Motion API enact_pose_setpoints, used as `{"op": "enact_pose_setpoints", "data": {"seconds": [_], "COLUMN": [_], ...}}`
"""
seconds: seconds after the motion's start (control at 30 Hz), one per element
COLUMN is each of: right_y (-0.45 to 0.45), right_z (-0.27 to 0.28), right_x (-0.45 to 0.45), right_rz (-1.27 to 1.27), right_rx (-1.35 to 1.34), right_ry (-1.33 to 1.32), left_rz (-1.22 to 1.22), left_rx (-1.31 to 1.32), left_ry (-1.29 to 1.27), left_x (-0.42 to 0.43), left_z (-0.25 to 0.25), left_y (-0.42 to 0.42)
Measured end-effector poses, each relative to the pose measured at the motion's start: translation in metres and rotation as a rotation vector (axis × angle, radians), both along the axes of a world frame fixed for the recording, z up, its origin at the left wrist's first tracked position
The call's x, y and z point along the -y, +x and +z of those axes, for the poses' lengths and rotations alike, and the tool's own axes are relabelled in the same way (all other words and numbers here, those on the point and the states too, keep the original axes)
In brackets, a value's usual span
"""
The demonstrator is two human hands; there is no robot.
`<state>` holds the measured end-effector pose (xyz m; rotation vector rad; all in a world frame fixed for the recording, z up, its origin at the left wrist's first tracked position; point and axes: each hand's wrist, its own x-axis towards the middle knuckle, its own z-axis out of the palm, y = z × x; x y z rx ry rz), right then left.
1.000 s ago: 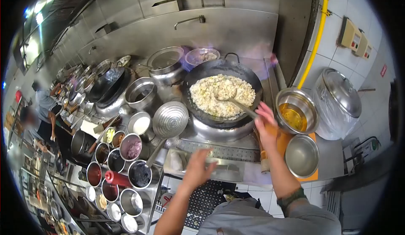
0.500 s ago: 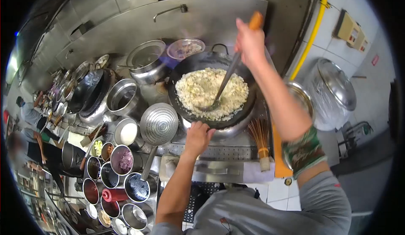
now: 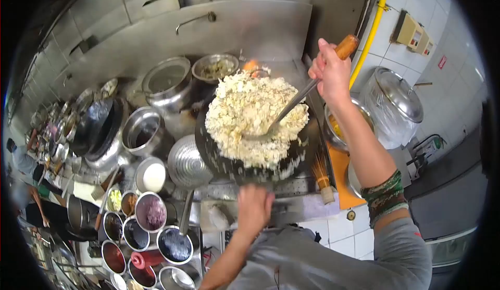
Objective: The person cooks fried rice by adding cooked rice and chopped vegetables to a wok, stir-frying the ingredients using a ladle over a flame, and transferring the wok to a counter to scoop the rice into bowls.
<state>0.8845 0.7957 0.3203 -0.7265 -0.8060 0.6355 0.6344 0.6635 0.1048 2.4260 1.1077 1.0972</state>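
My right hand (image 3: 332, 74) is wrapped round the upper handle of a long ladle (image 3: 296, 101) with a wooden end. The ladle's bowl sits in a large mass of fried rice (image 3: 250, 110), white with yellow bits. Below the rice is a big black wok (image 3: 312, 139), tilted on the stove, with grains in the air near its front side. At the wok's near edge is my left hand (image 3: 254, 209), its fingers curled and somewhat blurred; they appear to grip the rim or a handle there, though the contact itself is hard to see.
A perforated strainer (image 3: 188, 160) lies left of the wok, beside a steel pot (image 3: 146, 131). Several containers of ingredients, one with chopped onion (image 3: 155, 214), crowd the lower left. A bamboo brush (image 3: 322, 180) is to the right. Co-workers stand far left.
The wok has come nearer and tilted, and the rice has heaved up and spread. My left hand has moved down toward my body; my right hand with the ladle has shifted right and down.
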Motion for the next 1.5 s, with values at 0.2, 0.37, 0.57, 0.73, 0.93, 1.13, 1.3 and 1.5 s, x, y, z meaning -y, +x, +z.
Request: {"op": "enact_pose_setpoints", "data": {"seconds": [0.2, 0.37, 0.57, 0.73, 0.93, 1.13, 1.3, 1.5], "right_y": [0.003, 0.012, 0.031, 0.037, 0.038, 0.001, -0.004, 0.01], "right_z": [0.069, 0.019, 0.044, 0.017, 0.031, 0.045, 0.014, 0.057], "right_x": [-0.005, -0.035, -0.103, -0.103, -0.114, -0.066, -0.014, -0.023], "right_rz": [-0.018, -0.113, 0.11, -0.012, 0.128, 0.041, -0.028, 0.039], "right_rx": [0.114, 0.072, 0.121, 0.116, 0.024, 0.151, 0.128, 0.122], "right_ry": [-0.044, -0.012, -0.208, -0.138, -0.281, -0.311, 0.049, -0.015], "left_rz": [0.049, 0.049, 0.029, 0.068, 0.028, 0.029, 0.089, 0.104], "left_rx": [-0.078, -0.088, -0.045, -0.065, -0.126, 0.0, -0.174, -0.114], "left_ry": [-0.031, -0.077, -0.022, -0.059, -0.069, -0.116, -0.03, -0.08], "left_x": [-0.086, -0.098, -0.078, -0.072, -0.07, -0.049, -0.023, -0.078], "left_z": [-0.015, -0.024, 0.007, 0.03, 0.003, 0.037, -0.027, 0.001], "left_y": [0.025, 0.03, 0.011, 0.012, 0.023, 0.034, -0.002, 0.02]}}
